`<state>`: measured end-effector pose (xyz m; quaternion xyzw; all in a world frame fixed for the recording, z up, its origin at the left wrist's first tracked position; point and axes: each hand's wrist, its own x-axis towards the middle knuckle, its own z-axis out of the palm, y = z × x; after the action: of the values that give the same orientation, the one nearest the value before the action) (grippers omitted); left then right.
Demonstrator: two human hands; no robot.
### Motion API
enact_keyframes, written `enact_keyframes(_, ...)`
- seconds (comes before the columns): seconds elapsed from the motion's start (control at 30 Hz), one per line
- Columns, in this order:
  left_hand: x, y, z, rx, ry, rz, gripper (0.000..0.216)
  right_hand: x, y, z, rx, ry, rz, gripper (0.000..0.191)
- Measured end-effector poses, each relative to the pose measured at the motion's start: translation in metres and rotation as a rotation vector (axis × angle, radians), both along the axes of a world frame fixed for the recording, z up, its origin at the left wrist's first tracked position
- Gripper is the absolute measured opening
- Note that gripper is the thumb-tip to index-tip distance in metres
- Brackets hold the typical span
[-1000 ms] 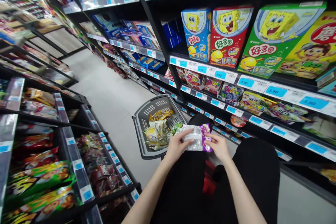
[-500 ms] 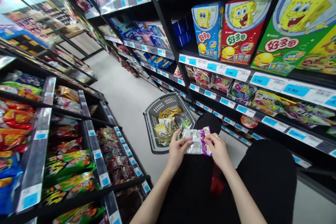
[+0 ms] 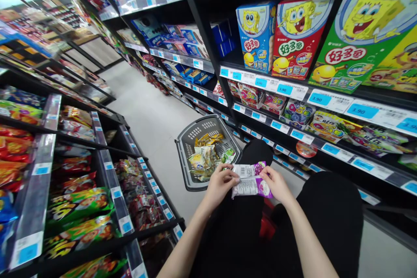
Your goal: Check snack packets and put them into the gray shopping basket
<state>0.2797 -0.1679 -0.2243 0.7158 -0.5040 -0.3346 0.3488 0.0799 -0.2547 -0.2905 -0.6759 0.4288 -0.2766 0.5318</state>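
Above my lap, both hands hold a silver-and-purple candy packet (image 3: 249, 186) that lies flat with its printed back upward. My left hand (image 3: 221, 182) pinches its left edge, and my right hand (image 3: 274, 182) grips the purple end on the right. Grapes are pictured on that purple end. Just beyond my left hand, a grey shopping basket (image 3: 186, 145) stands on the floor. Inside it lie yellow snack packets (image 3: 208, 140), pale yellow-white packets (image 3: 201, 159) and a green packet (image 3: 228, 155).
On the right, a shelf holds blue (image 3: 256, 37), red (image 3: 301, 37) and green (image 3: 360, 39) cartoon snack boxes above gummy packets (image 3: 298, 112). Slanted bins (image 3: 114, 191) of bagged snacks line the left. A grey floor aisle (image 3: 140, 100) runs between. My dark-clothed knees (image 3: 332, 213) are near the right shelf.
The packet now shows more of its surface toward me, its lower part spread flat below my fingers. Both hands stay on it, and the view has shifted slightly.
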Motion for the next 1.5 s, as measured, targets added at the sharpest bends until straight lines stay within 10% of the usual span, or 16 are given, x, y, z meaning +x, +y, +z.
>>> enact_keyframes(0.2,0.002,0.006,0.008,-0.067,-0.488,-0.237,0.02,0.001,0.001,0.003,0.011,-0.021,0.013,0.02)
enact_keyframes(0.63,0.005,-0.029,0.017,-0.077,-0.619,-0.588,0.022,-0.014,-0.015,-0.015,0.172,-0.146,0.06,0.027)
enact_keyframes(0.97,-0.002,0.001,-0.015,-0.075,-0.771,-0.464,0.026,-0.01,-0.013,-0.011,0.18,-0.174,-0.008,0.028)
enact_keyframes(1.27,0.017,-0.008,0.025,-0.074,-0.662,-0.629,0.02,-0.001,-0.005,0.001,0.192,-0.24,0.013,0.03)
enact_keyframes(1.5,0.01,0.002,0.02,0.12,-0.349,-0.245,0.008,0.013,0.001,-0.002,0.235,-0.241,0.024,0.029)
